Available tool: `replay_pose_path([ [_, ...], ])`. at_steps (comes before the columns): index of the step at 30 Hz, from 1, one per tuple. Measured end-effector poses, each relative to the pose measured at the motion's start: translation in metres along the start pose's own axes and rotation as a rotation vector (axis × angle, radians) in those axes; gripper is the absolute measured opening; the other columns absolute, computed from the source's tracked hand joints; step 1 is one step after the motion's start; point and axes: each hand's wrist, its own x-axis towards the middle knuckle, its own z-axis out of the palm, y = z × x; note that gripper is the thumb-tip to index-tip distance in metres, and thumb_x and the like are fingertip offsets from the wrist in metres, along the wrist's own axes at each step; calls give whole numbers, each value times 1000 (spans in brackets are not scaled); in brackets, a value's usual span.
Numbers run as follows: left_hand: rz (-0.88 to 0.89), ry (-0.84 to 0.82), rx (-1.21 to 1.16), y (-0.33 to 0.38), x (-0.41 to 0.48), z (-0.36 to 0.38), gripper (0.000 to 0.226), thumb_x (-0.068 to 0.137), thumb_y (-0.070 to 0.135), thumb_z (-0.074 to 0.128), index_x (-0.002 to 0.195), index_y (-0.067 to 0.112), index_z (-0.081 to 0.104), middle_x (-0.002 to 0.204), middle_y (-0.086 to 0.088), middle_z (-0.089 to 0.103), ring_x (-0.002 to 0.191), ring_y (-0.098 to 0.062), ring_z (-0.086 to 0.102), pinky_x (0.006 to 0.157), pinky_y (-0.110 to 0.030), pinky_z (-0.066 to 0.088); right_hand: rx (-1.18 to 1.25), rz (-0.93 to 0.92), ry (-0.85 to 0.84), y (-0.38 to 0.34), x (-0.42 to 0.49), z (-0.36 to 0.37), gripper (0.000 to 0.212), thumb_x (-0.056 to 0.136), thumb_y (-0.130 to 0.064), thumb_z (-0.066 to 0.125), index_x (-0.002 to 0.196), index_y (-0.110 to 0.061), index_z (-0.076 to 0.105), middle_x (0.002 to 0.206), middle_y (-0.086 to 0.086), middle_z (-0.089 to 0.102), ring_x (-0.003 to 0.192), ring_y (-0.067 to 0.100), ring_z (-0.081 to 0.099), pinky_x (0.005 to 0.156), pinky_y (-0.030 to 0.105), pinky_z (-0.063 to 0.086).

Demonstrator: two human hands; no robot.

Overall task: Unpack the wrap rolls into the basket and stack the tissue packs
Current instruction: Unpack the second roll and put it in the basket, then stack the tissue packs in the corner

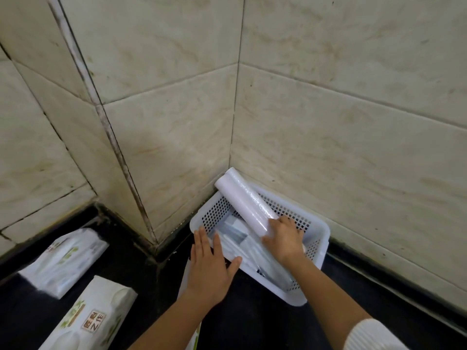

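Note:
A white perforated plastic basket [316, 238] sits on the dark counter, pushed into the tiled corner. My right hand [284, 239] grips the lower end of a white wrap roll [242, 202], which slants up out of the basket toward the corner. More wrap rolls [240, 236] lie flat inside the basket. My left hand [211, 266] rests flat on the basket's near left rim, fingers spread. Two white tissue packs with green print lie apart on the counter at lower left, one [64, 258] farther back and one [88, 319] nearer.
Beige tiled walls [328, 122] close in the corner behind and to the right of the basket. A tiled pillar edge [121, 157] juts out at left. A packet edge [192, 334] shows under my left forearm. The counter [252, 311] is dark.

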Motion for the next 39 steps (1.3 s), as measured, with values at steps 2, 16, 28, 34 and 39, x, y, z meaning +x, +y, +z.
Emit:
replay_pose_path([
  [2,2,-32,-20,-1,2,0,88,92,66,20,149,9,-13,154,-22,-28,143,-31,-25,117,-42,-10,22,-6,3,-3,-2,-5,28,82,-25,64,110,-20,62,115,3,51,115,26,43,100,45,32],
  [16,-58,336,-211,-85,-74,-65,51,96,34,45,142,14,35,153,-14,27,141,-27,20,112,-40,27,270,-319,20,-116,-89,1,37,80,-26,72,112,-9,64,115,10,60,106,23,54,91,29,42],
  [28,-350,303,-286,-231,-150,-67,48,96,28,45,141,14,36,153,-11,28,143,-23,15,113,-38,30,-43,-583,-373,-231,-168,103,74,79,-46,65,143,-25,36,144,5,34,132,26,30,105,43,34],
  [34,-405,308,-351,-284,-119,-74,60,93,30,52,146,18,25,156,-12,21,143,-27,14,109,-44,34,-151,-597,-439,-239,-181,127,94,68,-72,52,148,-34,19,160,3,5,145,25,-1,114,50,11],
  [39,-385,298,-351,-314,-78,-72,79,87,35,62,148,28,13,158,-13,2,143,-35,8,108,-52,32,-209,-659,-390,-222,-182,146,97,71,-79,42,148,-41,-3,161,-2,-13,145,21,-19,114,44,-2],
])
